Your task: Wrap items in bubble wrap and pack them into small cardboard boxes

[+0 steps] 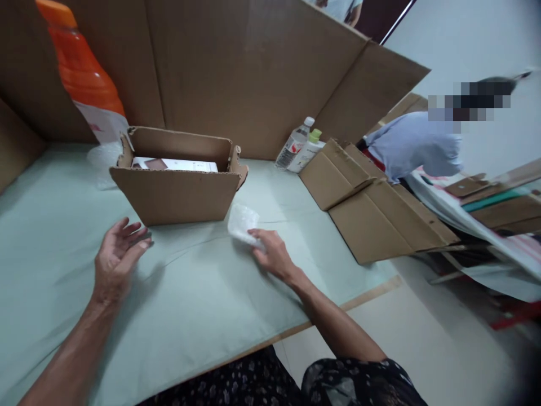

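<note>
My right hand (274, 252) pinches a small piece of bubble wrap (244, 223) between thumb and fingers, low over the cloth-covered table. Empty, with its fingers apart and palm turned inward, my left hand (120, 256) hovers in front of the box's left corner. An open cardboard box (181, 196) stands between and beyond the two hands. Inside it the top of a white box (177, 164) shows; the rest is hidden by the cardboard wall. Behind the box's left end lies more clear wrap (102, 163), partly covered.
A large orange bottle (91, 79) stands at the back left. At the back right are a clear plastic bottle (295, 144) and a white bottle with a green cap (307, 153). Cardboard panels (253, 73) wall the table; folded cardboard (372, 208) lies right. Another person (412, 138) bends beyond it.
</note>
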Demonstrator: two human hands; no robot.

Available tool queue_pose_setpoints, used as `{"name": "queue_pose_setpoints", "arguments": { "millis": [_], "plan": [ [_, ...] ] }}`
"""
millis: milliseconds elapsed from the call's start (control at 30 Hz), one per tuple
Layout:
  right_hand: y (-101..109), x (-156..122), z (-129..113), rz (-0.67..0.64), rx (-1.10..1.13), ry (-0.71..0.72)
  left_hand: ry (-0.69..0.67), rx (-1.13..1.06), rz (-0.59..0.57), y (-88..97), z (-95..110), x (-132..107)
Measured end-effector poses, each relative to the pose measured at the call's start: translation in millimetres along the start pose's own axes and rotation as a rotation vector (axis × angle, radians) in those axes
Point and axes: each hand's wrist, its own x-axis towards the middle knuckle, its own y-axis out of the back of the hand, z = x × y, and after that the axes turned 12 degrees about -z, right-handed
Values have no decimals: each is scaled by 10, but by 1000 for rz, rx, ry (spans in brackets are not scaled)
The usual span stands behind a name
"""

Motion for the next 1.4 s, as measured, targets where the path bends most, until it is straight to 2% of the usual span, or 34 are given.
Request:
{"name": "queue_pose_setpoints", "arguments": {
  "millis": [100,167,267,367,433,533,633,700,800,933,1033,1167,1300,1400],
  "plan": [
    [-115,-304,-347,-182,116,377,-7,58,37,-15,-10,23],
    [-129,-411,-520,-304,175,527,-11,104,52,-26,3,21],
    [-69,-512,-616,-336,253,522,35,243,75,-34,111,-71],
    [-10,-578,-625,-308,281,447,80,393,21,-50,317,-295],
    [-20,-593,-656,-306,259,435,71,483,-101,-73,453,-504],
    [-128,-583,-740,-326,198,479,22,608,-396,-125,549,-874],
    [-300,-583,-794,-348,159,589,-17,654,-663,-187,479,-1253],
    [-404,-597,-802,-306,200,590,-29,678,-712,-236,378,-1455],
    [-482,-617,-813,-215,322,501,-63,681,-600,-325,238,-1613],
    [-465,-613,-840,-176,377,460,-131,702,-400,-429,130,-1584],
    [-434,-601,-816,-88,389,397,-202,758,-367,-464,72,-1517],
    [-418,-570,-765,-15,375,336,-218,785,-369,-449,33,-1474],
    [-430,-480,-782,-45,361,316,-213,751,-338,-301,210,-1308],
    [-455,-374,-816,-51,345,301,-219,759,-211,-80,479,-904]
  ]
}}
